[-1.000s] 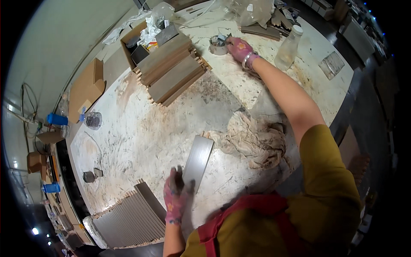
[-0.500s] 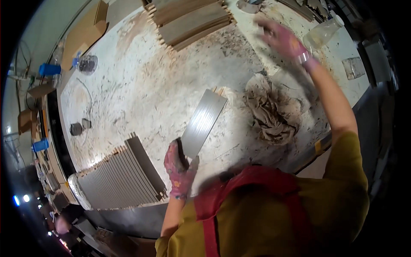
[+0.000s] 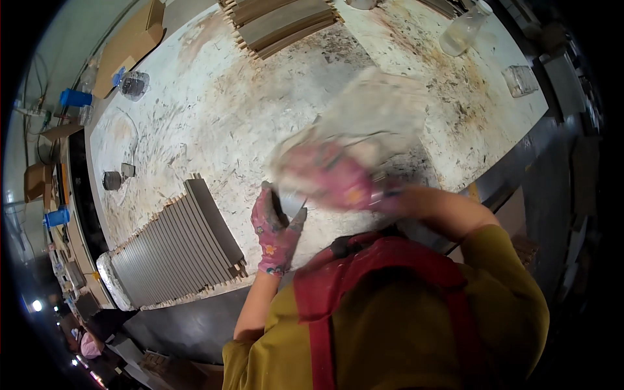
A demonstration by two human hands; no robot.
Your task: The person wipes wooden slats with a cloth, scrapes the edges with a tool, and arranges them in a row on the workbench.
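Note:
My left hand (image 3: pixel 276 237), in a pink flowered glove, grips the near end of a grey board (image 3: pixel 292 203), thumb on one side and fingers on the other. My right hand (image 3: pixel 331 175), in a matching glove and blurred by motion, holds a stained, pale rag (image 3: pixel 383 107) over the board. The rag trails up and to the right from the hand. Hand and rag hide most of the board.
A row of grey boards (image 3: pixel 175 250) with peg-like ends stands at the table's near left. More boards (image 3: pixel 286 26) are stacked at the far side. A clear bottle (image 3: pixel 463 32) and a clear block-shaped thing (image 3: pixel 520 81) stand far right. A cardboard box (image 3: pixel 133 42) lies far left.
My right hand has come from the far right to the board and taken hold of the rag. The rag has moved from the table up over the board. My left hand still grips the board.

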